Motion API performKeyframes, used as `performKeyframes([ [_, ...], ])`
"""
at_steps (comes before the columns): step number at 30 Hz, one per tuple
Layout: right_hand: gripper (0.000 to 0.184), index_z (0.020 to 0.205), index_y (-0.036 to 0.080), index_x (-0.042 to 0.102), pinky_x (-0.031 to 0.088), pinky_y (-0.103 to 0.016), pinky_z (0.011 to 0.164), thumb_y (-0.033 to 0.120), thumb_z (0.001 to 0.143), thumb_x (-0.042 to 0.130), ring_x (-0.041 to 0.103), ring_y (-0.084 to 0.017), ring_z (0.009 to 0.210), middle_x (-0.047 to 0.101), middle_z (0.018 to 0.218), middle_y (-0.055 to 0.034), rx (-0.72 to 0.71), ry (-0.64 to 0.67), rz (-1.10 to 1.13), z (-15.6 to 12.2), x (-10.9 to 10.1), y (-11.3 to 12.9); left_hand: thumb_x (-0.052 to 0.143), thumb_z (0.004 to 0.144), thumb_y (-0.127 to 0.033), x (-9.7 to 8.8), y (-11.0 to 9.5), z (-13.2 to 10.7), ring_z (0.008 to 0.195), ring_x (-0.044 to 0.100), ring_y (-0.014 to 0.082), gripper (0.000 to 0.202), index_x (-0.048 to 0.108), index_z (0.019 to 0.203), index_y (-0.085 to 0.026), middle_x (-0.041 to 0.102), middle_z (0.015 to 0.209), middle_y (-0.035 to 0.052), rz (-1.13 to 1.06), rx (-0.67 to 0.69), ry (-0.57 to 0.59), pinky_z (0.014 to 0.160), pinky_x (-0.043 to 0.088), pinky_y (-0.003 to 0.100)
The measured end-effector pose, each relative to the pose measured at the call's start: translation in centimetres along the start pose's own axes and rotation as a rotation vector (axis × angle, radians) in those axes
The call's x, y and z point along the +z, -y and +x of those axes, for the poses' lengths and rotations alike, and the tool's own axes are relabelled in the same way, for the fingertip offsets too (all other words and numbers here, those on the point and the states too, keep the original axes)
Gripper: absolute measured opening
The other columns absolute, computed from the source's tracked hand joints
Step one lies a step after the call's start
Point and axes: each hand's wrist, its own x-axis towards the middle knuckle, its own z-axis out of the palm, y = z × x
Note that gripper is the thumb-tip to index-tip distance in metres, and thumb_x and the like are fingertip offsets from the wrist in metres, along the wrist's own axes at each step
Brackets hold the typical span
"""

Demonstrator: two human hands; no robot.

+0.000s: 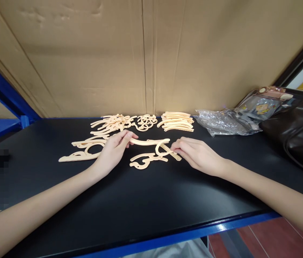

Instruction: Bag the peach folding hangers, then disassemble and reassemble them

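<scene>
My left hand (114, 150) is closed in a pinch on one end of a curved pale wooden strip (148, 142) just above the black tabletop (140, 200). My right hand (197, 154) is closed on a thin straight wooden piece (173, 153) at the strip's other end. A flat scroll-shaped wooden cutout (146, 159) lies between the two hands. More cutouts (83, 151) rest to the left of my left hand.
Behind the hands lie a loose heap of wooden cutouts (116, 123), a curly cutout (146, 122) and a neat stack of curved strips (177, 122). Crumpled clear plastic packaging (226, 123) and a dark bag (299, 132) sit at the right. A cardboard wall (140, 53) backs the table.
</scene>
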Motion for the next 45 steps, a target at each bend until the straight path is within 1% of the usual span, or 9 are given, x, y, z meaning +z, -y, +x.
performKeyframes([
  [7,0.031,0.127,0.021,0.05,0.051,-0.034,0.081,0.024,0.099,0.038,0.061,-0.017,0.09,0.063,0.104,-0.0073,0.279,-0.011,0.404,0.0,0.7,0.0,0.044,0.094,-0.033,-0.1,-0.3,0.1,0.052,0.043,0.0115,0.021,0.053,0.079,-0.02,0.045,0.06,-0.003,-0.266,0.03,-0.241,0.053,0.038,0.024],
  [12,0.03,0.118,0.019,0.058,0.054,-0.029,0.069,0.027,0.089,0.055,0.06,-0.013,0.075,0.062,0.091,-0.0032,0.558,-0.085,1.002,0.5,1.0,-0.5,0.055,0.087,-0.03,0.0,-0.8,-0.3,0.054,0.047,0.011,0.011,0.053,0.082,-0.02,0.051,0.065,-0.002,-0.286,0.088,-0.292,0.054,0.042,0.024],
  [16,0.027,0.108,0.02,0.064,0.055,-0.029,0.073,0.025,0.082,0.066,0.063,-0.012,0.078,0.065,0.091,-0.0022,0.676,-0.119,1.214,0.8,0.9,-0.8,0.059,0.086,-0.027,0.0,-0.9,-0.8,0.069,0.055,0.0142,0.009,0.053,0.083,-0.021,0.057,0.077,0.0003,-0.1,0.316,-0.351,0.063,0.046,0.027],
  [20,0.029,0.108,0.019,0.066,0.056,-0.029,0.075,0.027,0.08,0.07,0.064,-0.012,0.079,0.067,0.092,-0.0029,0.718,-0.131,1.265,0.7,0.8,-0.9,0.061,0.089,-0.039,-0.5,-1.1,-1.5,0.079,0.06,0.0176,0.019,0.055,0.082,-0.022,0.065,0.079,0.0005,0.255,0.755,-0.37,0.077,0.044,0.033],
  [23,0.033,0.11,0.018,0.066,0.056,-0.029,0.075,0.029,0.079,0.072,0.065,-0.012,0.077,0.069,0.09,-0.003,0.727,-0.128,1.271,0.6,0.8,-0.9,0.054,0.091,-0.049,-0.6,-1.4,-2.2,0.088,0.066,0.0192,0.031,0.054,0.075,-0.023,0.074,0.087,0.0019,0.356,0.954,-0.231,0.085,0.044,0.037],
  [27,0.034,0.109,0.018,0.067,0.056,-0.027,0.071,0.028,0.078,0.073,0.063,-0.009,0.07,0.069,0.088,-0.002,0.739,-0.126,1.289,0.8,0.7,-0.7,0.042,0.097,-0.047,-0.3,-1.7,-3.0,0.094,0.069,0.0187,0.044,0.049,0.062,-0.022,0.076,0.097,0.0026,0.316,0.879,-0.031,0.097,0.04,0.044],
  [31,0.032,0.107,0.017,0.068,0.053,-0.026,0.066,0.03,0.078,0.073,0.06,-0.008,0.065,0.068,0.084,-0.0012,0.735,-0.113,1.255,0.8,0.6,-0.6,0.036,0.097,-0.055,-0.4,-1.8,-3.3,0.078,0.07,0.017,0.051,0.053,0.061,-0.023,0.076,0.081,-0.0005,0.343,0.835,-0.009,0.097,0.041,0.046],
  [37,0.029,0.106,0.017,0.067,0.05,-0.026,0.067,0.031,0.081,0.071,0.057,-0.007,0.062,0.068,0.084,-0.0007,0.69,-0.083,1.235,0.6,0.6,-0.6,0.036,0.094,-0.06,-0.4,-1.6,-3.2,0.065,0.062,0.0161,0.049,0.056,0.068,-0.025,0.068,0.065,-0.0003,0.43,0.947,-0.131,0.077,0.046,0.037],
  [45,0.031,0.106,0.017,0.068,0.048,-0.026,0.067,0.036,0.081,0.07,0.055,-0.008,0.063,0.066,0.082,-0.0007,0.702,-0.072,1.255,0.7,0.5,-0.4,0.046,0.097,-0.043,0.0,-1.6,-3.0,0.044,0.051,0.0086,0.026,0.056,0.083,-0.023,0.062,0.063,-0.0027,0.539,1.08,-0.087,0.045,0.036,0.022],
])
